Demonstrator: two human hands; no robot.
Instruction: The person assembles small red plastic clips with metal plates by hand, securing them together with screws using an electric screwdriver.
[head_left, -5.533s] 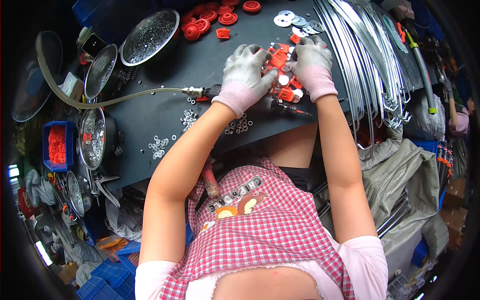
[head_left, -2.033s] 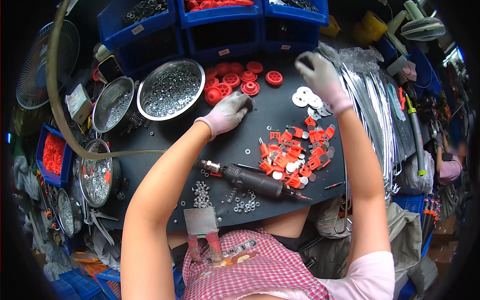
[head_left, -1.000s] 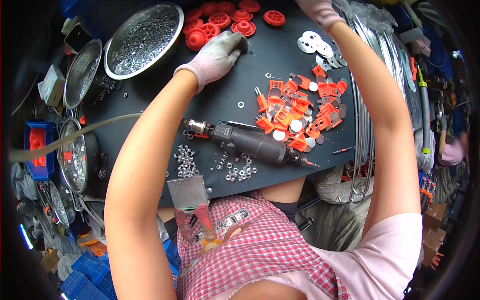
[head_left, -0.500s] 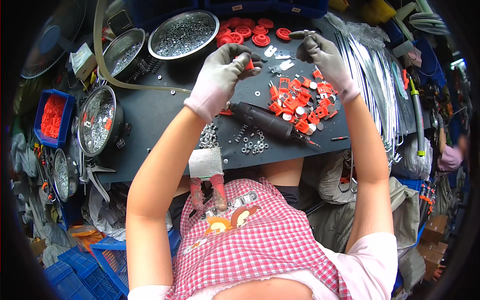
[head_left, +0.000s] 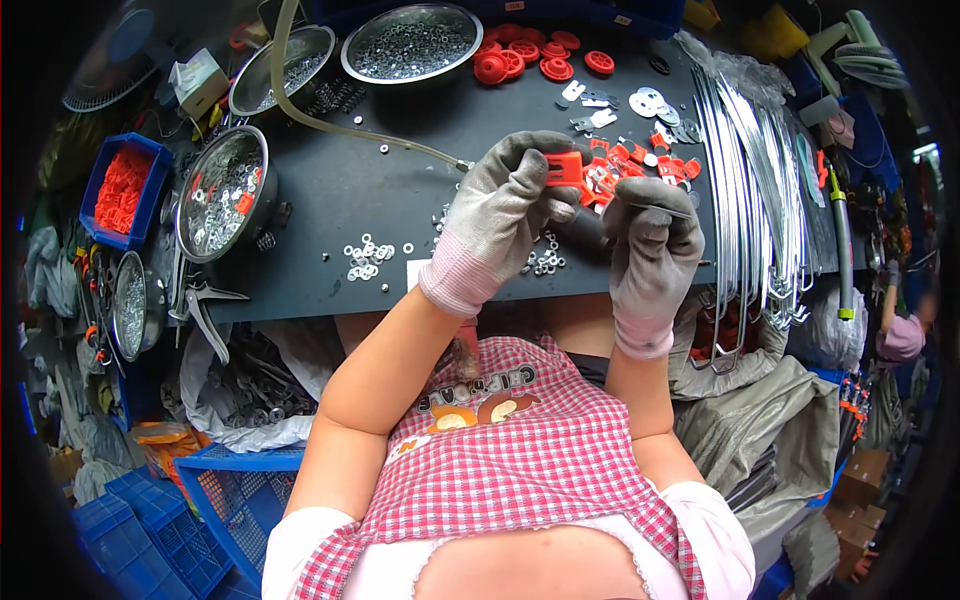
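My left hand (head_left: 505,200), in a grey-palmed work glove, is closed on a small red plastic clip (head_left: 564,168) with slots in it, held up over the table. Close by on the right, my gloved right hand (head_left: 655,235) pinches a thin metal piece (head_left: 662,209), seen nearly edge-on; its full shape is hidden. Behind both hands lies a pile of red plastic clips (head_left: 625,165) with metal bits among them. A black power screwdriver (head_left: 584,232) is mostly covered by my hands. Small metal nuts (head_left: 545,258) lie under my left hand.
Steel bowls of small hardware (head_left: 410,45) and a blue bin of red parts (head_left: 125,190) stand left. Washers (head_left: 368,257) lie near the front edge. Red round caps (head_left: 555,68) and flat metal plates (head_left: 598,118) sit at the back; long metal rods (head_left: 755,180) lie right.
Both hands have come nearer to me and close together. The right hand, earlier by the flat metal plates, now holds a thin metal piece. The red clip shows more fully in my left hand.
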